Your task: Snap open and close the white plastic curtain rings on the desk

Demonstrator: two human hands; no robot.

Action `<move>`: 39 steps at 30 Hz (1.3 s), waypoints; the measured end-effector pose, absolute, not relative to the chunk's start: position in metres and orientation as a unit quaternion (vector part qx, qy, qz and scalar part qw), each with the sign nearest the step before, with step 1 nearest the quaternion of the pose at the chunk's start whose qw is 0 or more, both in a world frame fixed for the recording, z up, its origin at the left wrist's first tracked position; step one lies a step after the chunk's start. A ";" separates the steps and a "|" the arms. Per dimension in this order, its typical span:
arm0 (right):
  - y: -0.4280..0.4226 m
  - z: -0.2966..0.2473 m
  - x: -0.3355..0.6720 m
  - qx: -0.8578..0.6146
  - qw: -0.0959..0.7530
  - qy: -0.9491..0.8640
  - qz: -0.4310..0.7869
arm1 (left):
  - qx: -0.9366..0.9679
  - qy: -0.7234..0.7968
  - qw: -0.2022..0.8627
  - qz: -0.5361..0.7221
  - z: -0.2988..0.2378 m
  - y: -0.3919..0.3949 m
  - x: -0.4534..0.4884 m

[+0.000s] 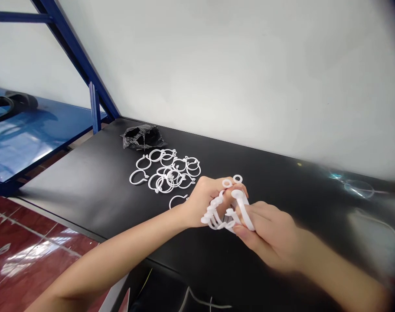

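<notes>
Gripped a bunch of white plastic rings (213, 212) in the left hand (200, 197), above the table (249, 164), with fingers curled in among or behind the loops, probably to hold several together without letting any slip. Could not tell curling behind from threading through, owing to the overlap. Closed the right hand (275, 234) on a nearer ring (246, 216) at the right side of the bunch, pinching between thumb and fingers, likely for finer control of one piece while steadying the others from the left. Had a loose pile of similar rings (173, 177) spread on the table beyond the left forearm (135, 240), seemingly for easy reach. Had also a lone ring (176, 198), partly hidden by that arm, nearer than the pile. Had a crumpled black plastic bag (132, 136) behind the pile, near the wall (249, 78), perhaps set back to avoid crowding the rings.
</notes>
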State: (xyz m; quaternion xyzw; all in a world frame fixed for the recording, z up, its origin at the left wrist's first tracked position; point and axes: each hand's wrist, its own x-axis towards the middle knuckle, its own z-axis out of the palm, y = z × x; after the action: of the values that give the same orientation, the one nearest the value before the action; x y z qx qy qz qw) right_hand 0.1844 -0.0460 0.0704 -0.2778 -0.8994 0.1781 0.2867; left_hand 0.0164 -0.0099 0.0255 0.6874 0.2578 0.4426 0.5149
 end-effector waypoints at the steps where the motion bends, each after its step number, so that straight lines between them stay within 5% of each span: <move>1: -0.045 0.070 0.184 -0.275 0.291 -0.899 0.178 | 0.675 0.262 0.528 0.443 0.025 -0.010 0.018; 19: -0.026 0.061 0.181 -0.436 0.273 -0.650 0.559 | 0.711 0.299 0.510 0.381 0.018 0.007 0.014; 26: -0.019 0.059 0.185 -0.447 0.325 -0.642 0.531 | 0.808 0.346 0.308 0.364 0.012 0.017 0.008; 35: -0.024 0.047 0.186 -0.380 0.376 -0.687 0.493 | 0.693 0.291 0.551 0.362 0.010 0.016 0.013; 39: -0.021 0.049 0.184 -0.398 0.354 -0.692 0.486 | 0.700 0.268 0.526 0.403 0.010 0.015 0.014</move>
State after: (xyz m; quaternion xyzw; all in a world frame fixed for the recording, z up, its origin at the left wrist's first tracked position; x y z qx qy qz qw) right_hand 0.1840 -0.0209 0.0489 -0.3984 -0.6922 0.4863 0.3545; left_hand 0.0139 0.0146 0.0104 0.6997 0.2683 0.4028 0.5255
